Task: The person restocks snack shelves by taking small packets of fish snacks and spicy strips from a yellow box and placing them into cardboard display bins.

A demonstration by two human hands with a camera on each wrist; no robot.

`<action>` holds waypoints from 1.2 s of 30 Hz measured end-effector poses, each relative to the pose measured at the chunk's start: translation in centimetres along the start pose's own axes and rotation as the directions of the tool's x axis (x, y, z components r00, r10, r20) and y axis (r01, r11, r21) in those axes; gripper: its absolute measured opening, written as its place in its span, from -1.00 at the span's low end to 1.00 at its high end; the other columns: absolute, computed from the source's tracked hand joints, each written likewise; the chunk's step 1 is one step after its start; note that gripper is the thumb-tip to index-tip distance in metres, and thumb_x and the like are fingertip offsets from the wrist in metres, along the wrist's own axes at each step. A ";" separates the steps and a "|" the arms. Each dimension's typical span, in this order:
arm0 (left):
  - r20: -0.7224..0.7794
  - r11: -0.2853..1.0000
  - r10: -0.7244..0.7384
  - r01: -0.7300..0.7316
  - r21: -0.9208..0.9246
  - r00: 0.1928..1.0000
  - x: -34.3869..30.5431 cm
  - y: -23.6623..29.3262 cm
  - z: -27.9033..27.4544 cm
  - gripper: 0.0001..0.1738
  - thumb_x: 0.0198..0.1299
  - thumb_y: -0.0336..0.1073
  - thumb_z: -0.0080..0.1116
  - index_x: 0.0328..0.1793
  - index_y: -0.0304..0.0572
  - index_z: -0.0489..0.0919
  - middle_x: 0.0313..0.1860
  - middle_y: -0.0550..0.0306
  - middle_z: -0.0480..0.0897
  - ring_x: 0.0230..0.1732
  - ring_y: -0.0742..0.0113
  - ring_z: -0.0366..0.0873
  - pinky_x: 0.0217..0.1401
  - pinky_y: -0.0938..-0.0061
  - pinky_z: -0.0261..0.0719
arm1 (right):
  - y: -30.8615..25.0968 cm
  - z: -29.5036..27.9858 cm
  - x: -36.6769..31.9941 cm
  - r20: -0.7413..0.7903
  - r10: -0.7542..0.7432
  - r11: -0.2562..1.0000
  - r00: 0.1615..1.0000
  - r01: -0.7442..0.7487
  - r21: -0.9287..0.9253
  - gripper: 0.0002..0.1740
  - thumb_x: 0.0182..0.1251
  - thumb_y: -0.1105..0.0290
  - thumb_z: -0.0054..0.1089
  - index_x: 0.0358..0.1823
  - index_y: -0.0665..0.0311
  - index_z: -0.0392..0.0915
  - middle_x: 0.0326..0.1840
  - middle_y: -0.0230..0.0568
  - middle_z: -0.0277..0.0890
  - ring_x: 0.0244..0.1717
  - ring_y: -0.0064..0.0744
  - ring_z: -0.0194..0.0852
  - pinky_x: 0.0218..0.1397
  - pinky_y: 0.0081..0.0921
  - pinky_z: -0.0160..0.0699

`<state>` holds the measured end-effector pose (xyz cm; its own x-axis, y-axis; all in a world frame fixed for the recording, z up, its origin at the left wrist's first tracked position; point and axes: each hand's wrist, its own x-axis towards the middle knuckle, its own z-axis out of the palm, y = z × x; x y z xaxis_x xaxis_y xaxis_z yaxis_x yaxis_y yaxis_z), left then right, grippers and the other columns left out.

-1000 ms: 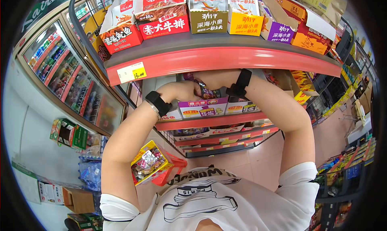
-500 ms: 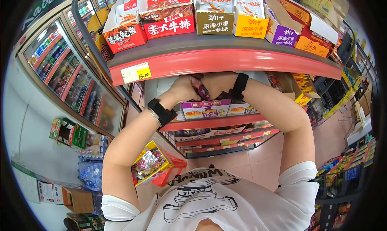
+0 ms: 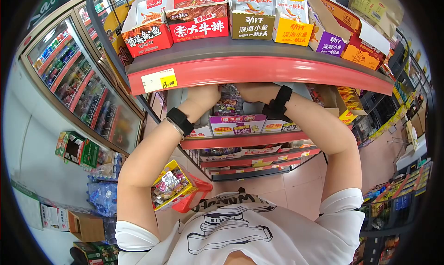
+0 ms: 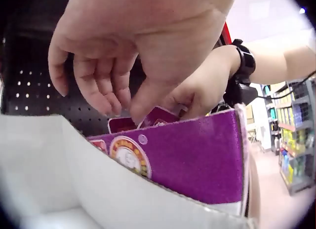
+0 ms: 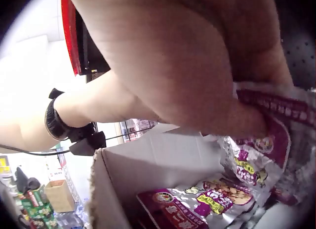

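My left hand (image 4: 143, 46) is over a purple and white display box (image 4: 197, 155), fingers loosely bent. Its thumb and fingertips (image 4: 116, 108) come down close to the maroon top of a packet, with a small gap between them. My right hand (image 5: 197, 66) pinches a shiny silver and purple snack packet (image 5: 249, 165) by its upper part, thumb across the front. Another such packet (image 5: 197, 204) lies in the box below. From the head view, packets (image 3: 230, 101) show between the two hands, whose fingers are mostly hidden under the upper shelf.
Right above the hands runs a red-edged shelf (image 3: 259, 70) with boxed snacks (image 3: 199, 24) and a price tag (image 3: 158, 81). More shelves lie below. A yellow box of packets (image 3: 172, 186) sits by a red stool-like item (image 3: 196, 195) on the floor. A glass-door fridge (image 3: 69, 66) stands left.
The hands were close together over a purple packet held between them. Now they have moved apart, the left slightly leftward, and packets show in the box between them.
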<state>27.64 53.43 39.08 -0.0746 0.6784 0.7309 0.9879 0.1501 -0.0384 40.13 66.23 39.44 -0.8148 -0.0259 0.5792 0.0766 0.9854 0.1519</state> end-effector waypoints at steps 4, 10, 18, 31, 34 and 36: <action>0.511 0.969 -0.014 0.137 -0.205 0.860 0.6 -1.1 -1.0 -0.69 -0.16 -0.29 0.35 -0.22 -0.12 0.61 -0.31 0.05 0.63 -0.22 0.15 0.57 -0.16 0.33 0.49 | -0.5 -4.0 0.2 0.159 0.235 0.950 0.959 -0.262 0.172 -0.78 0.19 0.50 -0.11 -0.21 0.30 0.53 -0.28 0.04 0.52 -0.21 -0.04 0.49 -0.13 -0.26 0.45; 0.770 0.969 0.248 -0.138 -0.207 0.587 1.9 1.7 -1.9 -0.64 -0.16 -0.29 0.36 -0.15 -0.10 0.63 -0.30 0.06 0.64 -0.18 0.16 0.57 -0.10 0.34 0.47 | -0.5 -7.9 -1.0 -0.005 0.232 0.933 0.973 -0.221 0.283 -0.78 0.14 0.55 -0.08 -0.22 0.31 0.53 -0.30 0.03 0.52 -0.20 -0.05 0.49 -0.13 -0.25 0.44; 0.868 0.925 0.344 -0.291 -0.246 0.358 2.7 3.9 0.6 -0.46 0.00 -0.45 0.09 0.19 0.12 0.50 0.15 0.02 0.49 0.21 0.12 0.40 0.33 0.27 0.17 | 0.2 -7.8 -4.7 -0.183 0.197 0.980 0.963 -0.186 0.077 -0.68 -0.02 0.66 0.00 -0.17 0.34 0.51 -0.21 0.08 0.50 -0.11 0.10 0.43 -0.09 -0.17 0.43; 0.872 0.925 0.302 -0.339 -0.171 0.385 3.6 5.1 1.4 -0.57 -0.11 -0.52 0.09 0.00 -0.29 0.57 -0.04 -0.16 0.58 0.12 0.14 0.46 0.20 0.38 0.31 | -1.9 -9.6 -6.8 -0.108 0.181 0.982 0.978 -0.185 -0.033 -0.49 -0.26 0.73 0.05 -0.10 0.46 0.40 -0.10 0.15 0.41 -0.04 0.12 0.37 -0.03 -0.20 0.45; 0.891 0.960 0.235 -0.237 -0.150 0.389 3.9 4.5 0.4 -0.52 -0.10 -0.43 0.16 0.07 -0.15 0.52 -0.02 -0.16 0.56 0.09 0.02 0.47 0.10 0.30 0.42 | -2.0 -9.9 -7.0 -0.103 0.205 0.971 0.973 -0.216 -0.107 -0.50 -0.22 0.72 0.04 -0.08 0.44 0.39 -0.13 0.13 0.42 -0.07 0.08 0.40 -0.08 -0.23 0.47; 0.771 0.967 0.217 -0.242 -0.084 0.599 3.3 3.5 0.4 -0.65 -0.06 -0.47 0.11 -0.06 -0.20 0.53 -0.16 -0.09 0.59 -0.01 0.04 0.52 -0.01 0.30 0.46 | -2.3 -10.0 -7.1 -0.023 0.288 0.951 0.957 -0.288 -0.115 -0.51 -0.20 0.71 0.03 -0.08 0.43 0.39 -0.12 0.12 0.42 -0.09 0.05 0.41 -0.10 -0.25 0.48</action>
<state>30.83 56.54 41.08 0.0651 0.9933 -0.0957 0.9844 -0.0796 -0.1567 51.50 62.43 43.01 -0.7449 0.2549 0.6165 0.3741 0.9248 0.0696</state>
